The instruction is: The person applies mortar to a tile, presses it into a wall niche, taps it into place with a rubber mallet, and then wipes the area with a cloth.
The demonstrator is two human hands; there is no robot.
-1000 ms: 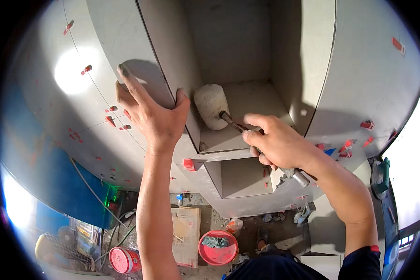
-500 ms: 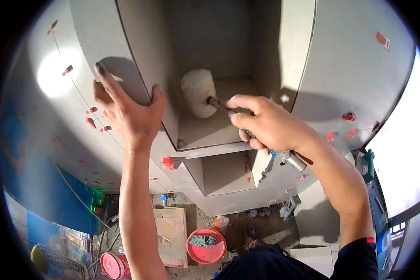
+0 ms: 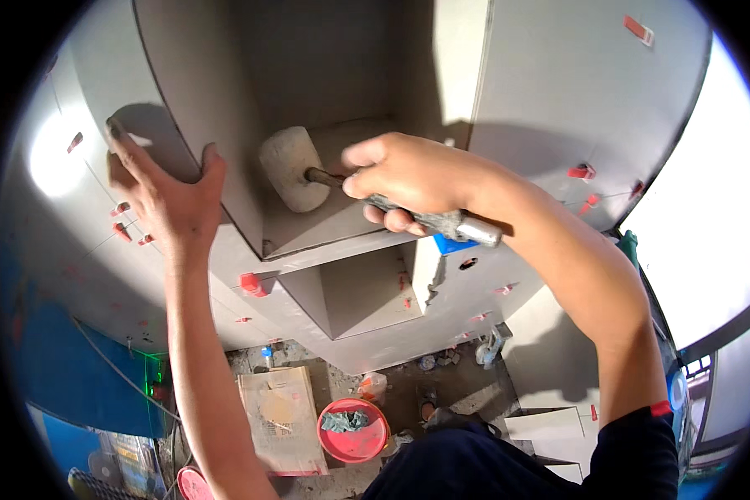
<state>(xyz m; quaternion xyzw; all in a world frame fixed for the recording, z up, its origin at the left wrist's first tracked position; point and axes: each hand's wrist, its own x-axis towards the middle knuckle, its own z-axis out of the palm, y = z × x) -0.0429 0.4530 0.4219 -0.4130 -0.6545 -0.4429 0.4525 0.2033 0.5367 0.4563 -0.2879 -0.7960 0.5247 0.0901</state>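
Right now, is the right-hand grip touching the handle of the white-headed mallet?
Touching. The head view shows the right-hand grip closed around the handle of the mallet, with the handle visible on both sides.

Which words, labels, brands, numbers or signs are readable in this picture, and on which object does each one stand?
None can be read.
Cardboard: small dark print, too blurred.
Pack at lower left: markings too small and blurred.
Mallet: no lettering visible.
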